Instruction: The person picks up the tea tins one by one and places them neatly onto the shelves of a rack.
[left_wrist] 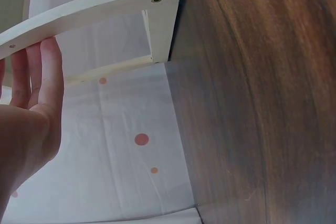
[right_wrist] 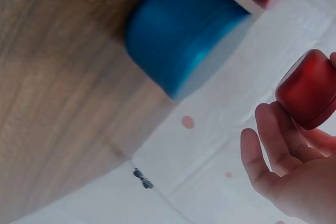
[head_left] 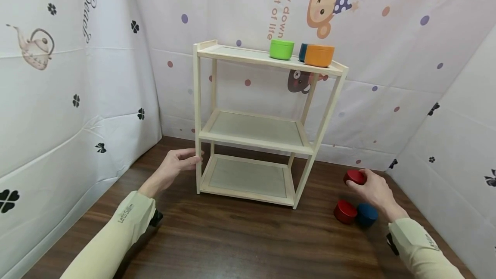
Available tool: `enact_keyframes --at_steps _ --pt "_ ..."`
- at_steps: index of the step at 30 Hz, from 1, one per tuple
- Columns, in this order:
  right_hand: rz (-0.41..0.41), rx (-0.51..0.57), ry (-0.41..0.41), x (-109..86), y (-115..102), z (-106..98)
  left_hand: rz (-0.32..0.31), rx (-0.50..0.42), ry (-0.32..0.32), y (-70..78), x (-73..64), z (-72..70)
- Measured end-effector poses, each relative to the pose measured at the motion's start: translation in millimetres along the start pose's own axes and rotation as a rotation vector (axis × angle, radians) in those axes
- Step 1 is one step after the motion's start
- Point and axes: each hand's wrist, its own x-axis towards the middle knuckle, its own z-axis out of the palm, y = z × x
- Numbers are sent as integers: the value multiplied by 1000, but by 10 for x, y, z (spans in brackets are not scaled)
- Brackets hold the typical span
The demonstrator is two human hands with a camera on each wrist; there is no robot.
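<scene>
A pale wooden three-tier shelf [head_left: 255, 143] stands upright on the dark wood table. My left hand [head_left: 173, 170] holds its front left post low down, thumb in front and fingers reaching behind. The same post [left_wrist: 94, 11] crosses the left wrist view above the fingers [left_wrist: 51, 72]. On the right, my right hand [head_left: 373, 189] grips a small round red tin [head_left: 354, 177] between thumb and fingers, raised above the table. That tin [right_wrist: 310, 90] shows at the right edge of the right wrist view. Below it, a second red tin [head_left: 345, 211] and a blue tin [head_left: 366, 215] stand side by side.
On the shelf's top board, a green tin [head_left: 281, 49] stands left of an orange tin [head_left: 319, 56], which partly hides a dark blue tin [head_left: 302, 52]. A patterned white cloth [head_left: 248, 16] hangs behind and along both sides of the table [head_left: 240, 240].
</scene>
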Motion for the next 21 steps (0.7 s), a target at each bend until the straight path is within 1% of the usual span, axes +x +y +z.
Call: enact_keyframes --at_steps 7,21 --pt "-55 16 38 -2 -145 -115 6 -7 1 -8 4 -4" --pt "-136 -2 93 -12 -489 -360 9 -5 7 13 -2 8"
